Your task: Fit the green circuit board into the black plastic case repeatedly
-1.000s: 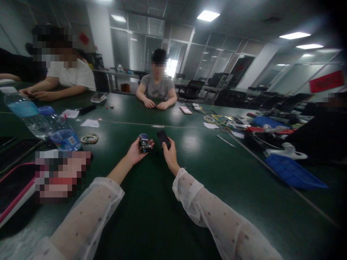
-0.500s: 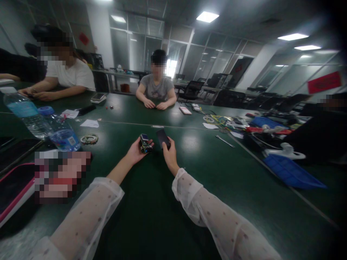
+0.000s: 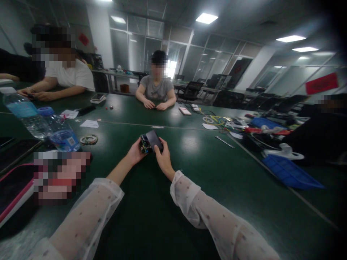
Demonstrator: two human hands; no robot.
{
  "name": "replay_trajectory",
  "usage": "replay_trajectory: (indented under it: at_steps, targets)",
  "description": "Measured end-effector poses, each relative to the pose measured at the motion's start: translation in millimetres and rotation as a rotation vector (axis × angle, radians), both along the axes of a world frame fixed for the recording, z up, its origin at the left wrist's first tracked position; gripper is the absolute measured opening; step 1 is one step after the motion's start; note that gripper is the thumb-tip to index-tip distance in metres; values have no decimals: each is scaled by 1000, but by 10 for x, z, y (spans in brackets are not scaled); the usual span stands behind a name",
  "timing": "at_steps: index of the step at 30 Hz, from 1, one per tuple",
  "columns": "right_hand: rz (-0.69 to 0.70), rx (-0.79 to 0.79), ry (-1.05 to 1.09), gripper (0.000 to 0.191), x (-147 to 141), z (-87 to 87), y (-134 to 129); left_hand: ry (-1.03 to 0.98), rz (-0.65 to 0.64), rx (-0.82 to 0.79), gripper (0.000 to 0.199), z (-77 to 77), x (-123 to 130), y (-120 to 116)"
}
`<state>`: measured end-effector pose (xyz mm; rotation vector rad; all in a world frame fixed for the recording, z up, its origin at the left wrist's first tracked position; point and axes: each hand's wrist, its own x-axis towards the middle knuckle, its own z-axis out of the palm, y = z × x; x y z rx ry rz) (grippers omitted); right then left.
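My left hand point(image 3: 136, 151) is closed around a small electronic device point(image 3: 145, 147) whose circuit parts lie bare. Between the thumb and fingers of my right hand point(image 3: 164, 155) is a flat, dark rectangular cover point(image 3: 154, 140), tilted. The cover partly overlaps the device from the right; whether the two touch I cannot tell. Both are held above the green table point(image 3: 146, 202), and the fingers behind each piece are hidden.
Two water bottles point(image 3: 63, 131) and a coil of wire point(image 3: 89, 139) stand or lie at left. A wrench point(image 3: 225, 142), tangled cables point(image 3: 217, 120) and a blue tray point(image 3: 292, 171) are at right. Co-workers sit around the table, one person point(image 3: 157, 86) opposite.
My right hand has moved left with the dark cover, which now overlaps the device. My left hand stays almost where it was, still holding the device.
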<state>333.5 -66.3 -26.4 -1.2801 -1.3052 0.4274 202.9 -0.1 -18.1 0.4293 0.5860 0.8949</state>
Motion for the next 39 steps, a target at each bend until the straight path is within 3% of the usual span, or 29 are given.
replay_trajectory:
  at_steps: [5, 11, 14, 19, 28, 34, 39]
  targets:
    - [-24, -1, -27, 45, 11, -6, -3, -6, 6, 3, 35, -1, -12, 4]
    - [-133, -35, -69, 48, 127, -131, 113, -135, 8, -23, 54, -37, -46, 12]
    - [-150, -52, -78, 49, 158, -176, 147, -142, 5, -22, 51, -42, -35, 13]
    - [-129, -57, -69, 48, 158, -177, 144, -144, 7, 4, 45, -54, -29, 21]
    - [-101, -161, 18, 37, 220, -232, 222, -115, 29, -2, 51, -52, -50, 14]
    - [-15, -56, -117, 56, 181, -253, 231, -175, -3, 24, 48, -14, -55, 5]
    - [-31, -101, -65, 38, 204, -279, 272, -225, -21, 37, 40, -9, -51, -8]
